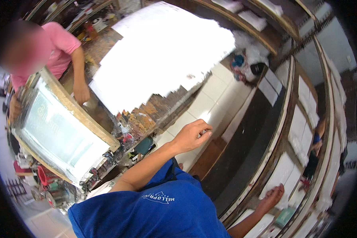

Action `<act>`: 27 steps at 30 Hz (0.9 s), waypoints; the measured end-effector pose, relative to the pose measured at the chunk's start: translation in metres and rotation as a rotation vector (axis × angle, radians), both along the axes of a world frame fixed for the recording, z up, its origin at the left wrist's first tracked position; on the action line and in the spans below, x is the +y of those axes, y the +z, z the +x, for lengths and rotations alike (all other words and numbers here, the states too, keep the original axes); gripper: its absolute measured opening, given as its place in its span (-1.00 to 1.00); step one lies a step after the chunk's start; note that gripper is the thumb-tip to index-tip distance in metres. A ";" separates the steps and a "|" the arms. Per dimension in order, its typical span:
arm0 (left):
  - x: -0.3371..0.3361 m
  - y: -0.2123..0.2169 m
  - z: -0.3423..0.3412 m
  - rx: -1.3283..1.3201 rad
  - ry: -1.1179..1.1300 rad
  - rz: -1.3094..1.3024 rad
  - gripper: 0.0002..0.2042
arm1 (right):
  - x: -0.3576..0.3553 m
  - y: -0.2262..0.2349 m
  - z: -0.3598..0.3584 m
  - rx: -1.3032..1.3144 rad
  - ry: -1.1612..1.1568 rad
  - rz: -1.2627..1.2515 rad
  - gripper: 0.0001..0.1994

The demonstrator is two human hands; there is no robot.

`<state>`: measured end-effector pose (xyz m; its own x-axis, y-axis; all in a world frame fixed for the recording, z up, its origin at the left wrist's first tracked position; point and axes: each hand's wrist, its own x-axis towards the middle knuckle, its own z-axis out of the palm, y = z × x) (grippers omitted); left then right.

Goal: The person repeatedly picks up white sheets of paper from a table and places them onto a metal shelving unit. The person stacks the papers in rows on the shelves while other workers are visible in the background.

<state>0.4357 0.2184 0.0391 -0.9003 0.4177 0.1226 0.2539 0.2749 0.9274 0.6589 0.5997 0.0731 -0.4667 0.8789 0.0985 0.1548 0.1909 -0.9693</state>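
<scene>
The left hand (192, 135) has its fingers curled, pinching nothing, above the white floor (210, 99). The right hand (271, 197) lies flat, fingers together, on a white sheet (283, 174) on the long table (246, 150).

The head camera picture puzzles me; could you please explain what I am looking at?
It is taken from a wide camera on a person's head, looking down, so straight edges bend. The blue shirt is the wearer's own. Their left hand is raised with curled fingers; nothing shows in it. Their right hand lies flat on a white sheet on a long table. Another person in a pink shirt holds a wooden-framed screen beside a large white sheet.
</scene>
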 end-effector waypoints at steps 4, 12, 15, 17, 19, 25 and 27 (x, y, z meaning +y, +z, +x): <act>-0.043 0.022 -0.045 0.255 0.315 0.024 -0.80 | -0.054 -0.017 -0.099 0.037 0.359 -0.214 -0.86; -0.154 0.069 -0.153 0.397 0.774 -0.037 -0.81 | -0.120 -0.031 -0.172 -0.100 0.673 -0.361 -0.87; -0.199 0.062 -0.225 0.404 0.805 -0.267 -0.77 | -0.119 -0.044 -0.176 -0.166 0.657 -0.400 -0.87; -0.211 0.050 -0.275 0.347 0.743 -0.433 -0.74 | -0.117 -0.054 -0.177 -0.217 0.632 -0.397 -0.88; -0.218 0.033 -0.323 0.299 0.704 -0.553 -0.71 | -0.125 -0.052 -0.177 -0.256 0.605 -0.430 -0.89; -0.234 -0.015 -0.435 0.117 0.665 -0.682 -0.64 | -0.131 -0.069 -0.163 -0.348 0.526 -0.446 -0.90; -0.240 -0.039 -0.463 0.065 0.683 -0.734 -0.62 | -0.129 -0.078 -0.153 -0.381 0.518 -0.439 -0.89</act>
<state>-0.0273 -0.0219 0.0003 -0.9759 -0.1940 0.0999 -0.1276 0.8787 0.4600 0.5059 0.4712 -0.0053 -0.7605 0.4606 -0.4576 0.4884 -0.0587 -0.8707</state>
